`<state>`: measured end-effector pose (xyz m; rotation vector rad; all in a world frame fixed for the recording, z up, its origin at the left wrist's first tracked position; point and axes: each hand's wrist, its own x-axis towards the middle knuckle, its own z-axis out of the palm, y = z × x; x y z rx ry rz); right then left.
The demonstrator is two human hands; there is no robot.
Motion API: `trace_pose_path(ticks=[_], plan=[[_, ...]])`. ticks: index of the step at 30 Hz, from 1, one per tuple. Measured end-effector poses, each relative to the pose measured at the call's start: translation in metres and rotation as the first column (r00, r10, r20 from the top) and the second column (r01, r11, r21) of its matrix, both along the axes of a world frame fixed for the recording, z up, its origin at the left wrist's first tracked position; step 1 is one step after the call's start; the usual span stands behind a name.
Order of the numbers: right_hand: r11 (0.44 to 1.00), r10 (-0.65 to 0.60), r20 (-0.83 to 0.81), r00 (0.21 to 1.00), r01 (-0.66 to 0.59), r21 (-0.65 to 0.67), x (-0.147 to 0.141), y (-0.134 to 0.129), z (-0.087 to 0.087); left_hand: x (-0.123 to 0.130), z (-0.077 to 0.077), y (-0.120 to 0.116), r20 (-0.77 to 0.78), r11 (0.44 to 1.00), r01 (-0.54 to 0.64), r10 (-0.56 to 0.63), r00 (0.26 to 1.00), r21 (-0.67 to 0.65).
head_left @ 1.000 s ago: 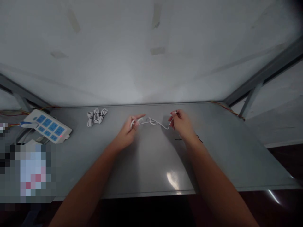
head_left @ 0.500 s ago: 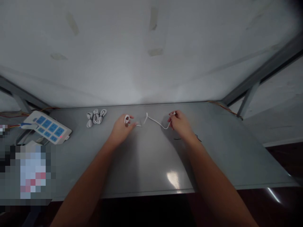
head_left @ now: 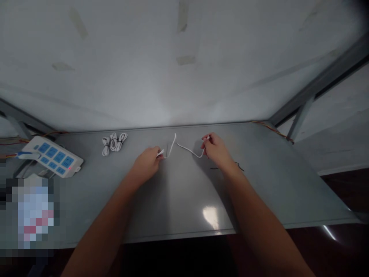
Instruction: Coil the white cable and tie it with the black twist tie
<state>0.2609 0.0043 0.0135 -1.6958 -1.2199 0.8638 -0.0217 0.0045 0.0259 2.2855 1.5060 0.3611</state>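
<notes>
A white cable [head_left: 188, 149] runs in bends between my two hands, above the grey table. My left hand [head_left: 148, 161] is closed round a gathered part of it, with short white strands poking out past the fingers. Fingers pinched, my right hand [head_left: 213, 146] holds the other end of the cable, and a small white tip shows at the fingertips. A thin black tie [head_left: 240, 166] lies on the table beside my right wrist.
Several tied white cable bundles [head_left: 114, 142] lie at the back left of the table [head_left: 184, 207]. Farther left is a white power strip [head_left: 54, 156] with blue sockets and a lit red light. Coloured wires [head_left: 272, 129] run along the back right edge.
My left hand has turned over and moved slightly down, so the white loop seen in it before is hidden. The cable's middle bend has shifted. My right hand keeps its pinch.
</notes>
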Motion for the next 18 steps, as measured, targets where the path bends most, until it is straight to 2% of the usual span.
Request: trace_pose_path(ticks=[4, 7, 9, 11, 13, 15, 18], plan=[[1.0, 0.001, -0.003, 1.0, -0.001, -0.003, -0.001, 0.0, 0.001, 0.009, 0.011, -0.005, 0.281, 0.995, 0.027, 0.0, 0.96, -0.093], [0.999, 0.037, -0.041, 0.998, -0.038, -0.028, -0.005, -0.001, 0.004, 0.014, 0.016, -0.01, 0.399, 0.997, -0.043, 0.015, 0.917, 0.061], [0.993, 0.088, -0.121, 0.989, -0.097, -0.073, -0.008, -0.004, 0.009, 0.016, 0.017, -0.014, 0.468, 0.971, -0.134, 0.025, 0.883, 0.2], [0.974, 0.163, -0.237, 0.958, -0.195, -0.117, -0.012, -0.007, 0.014, 0.017, 0.018, -0.018, 0.538, 0.933, -0.249, 0.075, 0.839, 0.258], [0.931, 0.284, -0.351, 0.892, -0.344, -0.12, -0.014, -0.012, 0.019, 0.018, 0.019, -0.019, 0.611, 0.903, -0.356, 0.144, 0.778, 0.241], [0.857, 0.438, -0.415, 0.797, -0.51, -0.074, -0.015, -0.017, 0.025, 0.017, 0.019, -0.017, 0.678, 0.88, -0.436, 0.204, 0.706, 0.19], [0.729, 0.64, -0.366, 0.676, -0.684, 0.011, -0.015, -0.023, 0.033, 0.013, 0.018, -0.008, 0.715, 0.856, -0.501, 0.269, 0.645, 0.13]])
